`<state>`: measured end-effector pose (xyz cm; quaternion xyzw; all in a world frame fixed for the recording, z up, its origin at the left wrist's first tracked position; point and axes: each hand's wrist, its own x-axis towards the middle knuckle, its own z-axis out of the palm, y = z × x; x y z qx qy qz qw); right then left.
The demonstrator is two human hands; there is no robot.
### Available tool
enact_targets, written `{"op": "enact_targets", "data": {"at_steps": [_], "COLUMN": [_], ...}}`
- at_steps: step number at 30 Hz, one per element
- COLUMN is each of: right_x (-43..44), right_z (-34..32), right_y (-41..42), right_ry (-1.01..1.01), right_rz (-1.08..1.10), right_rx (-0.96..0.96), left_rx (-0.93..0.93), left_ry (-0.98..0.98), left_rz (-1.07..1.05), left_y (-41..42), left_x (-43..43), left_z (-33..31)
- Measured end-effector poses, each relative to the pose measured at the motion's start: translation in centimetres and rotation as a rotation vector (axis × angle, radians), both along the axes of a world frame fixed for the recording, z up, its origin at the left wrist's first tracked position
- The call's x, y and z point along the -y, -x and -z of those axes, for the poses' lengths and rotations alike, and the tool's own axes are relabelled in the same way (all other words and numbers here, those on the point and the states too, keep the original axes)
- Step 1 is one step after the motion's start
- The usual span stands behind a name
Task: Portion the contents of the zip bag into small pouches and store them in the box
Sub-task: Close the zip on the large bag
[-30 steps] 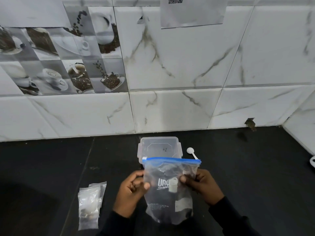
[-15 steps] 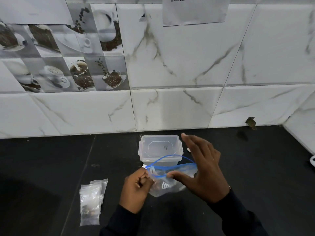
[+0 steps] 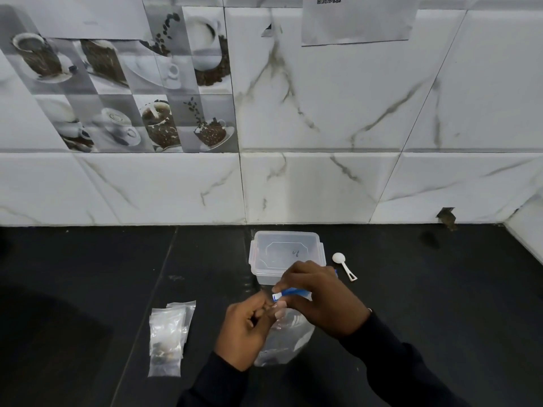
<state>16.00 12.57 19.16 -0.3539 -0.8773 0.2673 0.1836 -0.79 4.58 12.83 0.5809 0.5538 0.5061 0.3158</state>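
Here, right hand (image 3: 320, 298) arched — pinching zip bag (image 3: 289, 339)

Left hand (image 3: 249, 333) low, fingers curled, fingertips pinching the zip bag (image 3: 288, 339) at its top corner. Right hand (image 3: 320, 298) arched over from the right, with thumb and forefinger nipping the blue strip (image 3: 293, 291). Fingertips nearly meeting; dark sleeves (image 3: 396, 362) converging inward.

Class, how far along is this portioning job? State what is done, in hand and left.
Done: little that shows; the small clear pouches lie stacked on the black counter, something dark in the lower part. In hand: the left hand and right hand pinch the blue seal of the clear zip bag. Left: scooping with the white plastic spoon, and boxing; the clear lidded box is closed.
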Motion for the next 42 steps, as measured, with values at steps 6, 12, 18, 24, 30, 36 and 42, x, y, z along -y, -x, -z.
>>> {"op": "enact_targets", "data": {"at_steps": [6,12,18,24,30,36,42], "right_x": [-0.4,-0.2,-0.1,-0.2,-0.2,-0.5,-0.6], "right_z": [-0.7,-0.3,-0.2,-0.5,-0.8,-1.0,-0.6], "right_y": [-0.4,-0.4,-0.7,-1.0,-0.7,-0.8,-0.8], "right_ry": [0.153,0.24,0.279,0.339,0.307,0.302,0.222], "right_rz": [-0.005,0.055,0.118,0.167,0.167,0.162,0.151], "right_rx": [-0.135,-0.196,-0.206,-0.304,-0.293,-0.255,-0.2], "left_rx": [0.081,0.145,0.169,0.221,0.149,0.202,0.159], "left_ry": [0.034,-0.061,-0.042,0.02,-0.03,-0.022,-0.022], "left_rz": [0.038,-0.066,-0.06,0.005,-0.03,-0.034,-0.005], "left_y": [0.5,-0.1,-0.8,-1.1,-1.2,-1.2,-1.4], "left_x": [0.2,-0.6,-0.8,-1.1,-1.4,-1.6,-1.5], "left_z": [-0.5,-1.2,-0.9,-0.9,-1.3,-1.3,-1.4]}}
